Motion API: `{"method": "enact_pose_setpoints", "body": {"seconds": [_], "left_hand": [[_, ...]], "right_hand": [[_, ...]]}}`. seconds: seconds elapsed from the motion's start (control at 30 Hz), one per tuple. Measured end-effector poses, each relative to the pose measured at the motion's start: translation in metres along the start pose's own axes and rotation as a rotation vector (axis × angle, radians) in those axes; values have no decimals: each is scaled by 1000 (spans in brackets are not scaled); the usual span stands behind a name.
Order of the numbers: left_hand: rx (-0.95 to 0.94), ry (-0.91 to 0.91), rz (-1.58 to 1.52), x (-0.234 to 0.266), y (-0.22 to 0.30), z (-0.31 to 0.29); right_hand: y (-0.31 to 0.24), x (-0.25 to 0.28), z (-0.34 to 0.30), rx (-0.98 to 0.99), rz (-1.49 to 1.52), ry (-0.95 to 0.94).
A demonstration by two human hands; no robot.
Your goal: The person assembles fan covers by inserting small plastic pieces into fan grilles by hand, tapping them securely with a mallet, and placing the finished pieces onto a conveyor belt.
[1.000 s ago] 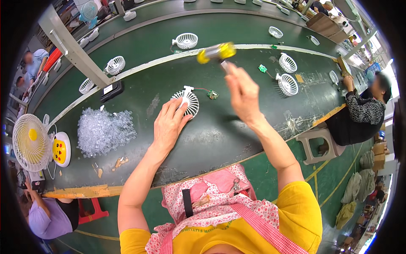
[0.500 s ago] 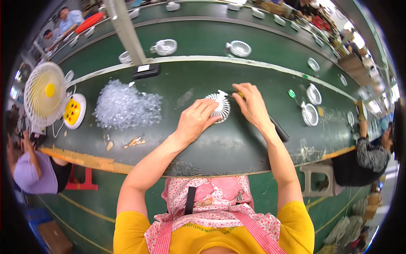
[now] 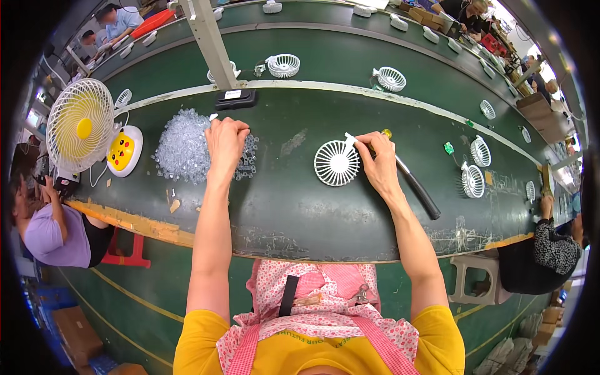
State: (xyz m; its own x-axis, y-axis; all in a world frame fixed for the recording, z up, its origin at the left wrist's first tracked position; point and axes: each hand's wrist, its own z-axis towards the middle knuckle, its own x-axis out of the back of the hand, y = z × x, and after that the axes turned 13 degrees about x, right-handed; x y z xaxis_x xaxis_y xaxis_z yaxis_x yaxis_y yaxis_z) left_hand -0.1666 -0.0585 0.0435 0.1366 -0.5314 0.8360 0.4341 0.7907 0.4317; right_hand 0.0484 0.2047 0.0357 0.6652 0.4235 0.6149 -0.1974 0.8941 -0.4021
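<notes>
Head view puts the white fan grille (image 3: 337, 163) flat on the dark green bench (image 3: 300, 206), a little right of centre in front of you. Your right hand (image 3: 380, 164) sits at the grille's 3 o'clock, thumb and forefinger pinched shut on the small tab at the grille's upper right edge, and the same hand has a black-handled screwdriver (image 3: 415, 185) tucked under it, handle running out toward 4 o'clock, yellow tip just showing past your knuckles. Your left hand (image 3: 226, 142) is well apart from the grille, out at its 9 o'clock, fingers curled down into the heap of small clear plastic parts (image 3: 184, 147); you cannot tell from here whether it has any of them gripped. At 12 o'clock from that hand lies a flat black box (image 3: 235, 97) against the white strip. Farther out toward 9 o'clock stand a yellow-and-white desk fan (image 3: 80, 125) and a round yellow gadget (image 3: 124, 150). More white grilles (image 3: 472, 179) lie toward 3 o'clock from your right hand.
</notes>
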Motion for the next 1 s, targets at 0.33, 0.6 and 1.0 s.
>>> {"method": "enact_pose_setpoints", "body": {"seconds": [0.33,0.6,1.0], "left_hand": [[6,-167,6,11,8,-1],[-56,-150,-63,11,19,-3],[-251,80,-64,-8,38,-14]], "right_hand": [[-9,-1,-1,-29,148,40],[-13,-3,-3,11,128,35],[-35,-10,-7,-214,475,-29]]}}
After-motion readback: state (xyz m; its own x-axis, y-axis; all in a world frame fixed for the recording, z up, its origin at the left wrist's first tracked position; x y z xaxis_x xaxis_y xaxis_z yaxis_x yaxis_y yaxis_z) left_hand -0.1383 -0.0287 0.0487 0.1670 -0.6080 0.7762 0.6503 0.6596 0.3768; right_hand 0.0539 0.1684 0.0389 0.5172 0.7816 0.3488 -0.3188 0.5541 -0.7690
